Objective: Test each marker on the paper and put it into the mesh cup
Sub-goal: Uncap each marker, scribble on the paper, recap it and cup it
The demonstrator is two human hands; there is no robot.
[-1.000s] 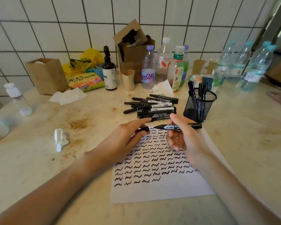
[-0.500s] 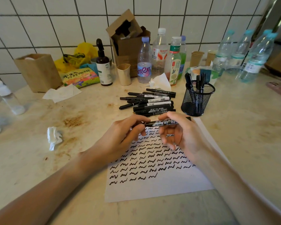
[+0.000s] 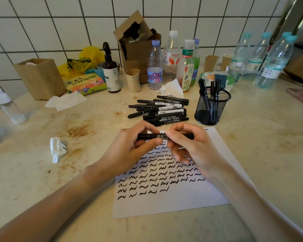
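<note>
A black marker [image 3: 156, 136] lies level between both hands above the far edge of the paper [image 3: 178, 198]. The left hand [image 3: 129, 151] pinches its left end, the right hand [image 3: 191, 145] its right half. The mesh cup [image 3: 212, 109] stands just beyond, right of the loose markers [image 3: 159, 110] on the bench [image 3: 42, 172].

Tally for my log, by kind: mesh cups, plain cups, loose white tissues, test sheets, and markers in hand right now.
mesh cup: 1
plain cups: 3
white tissues: 3
test sheet: 1
held marker: 1
Total: 9
</note>
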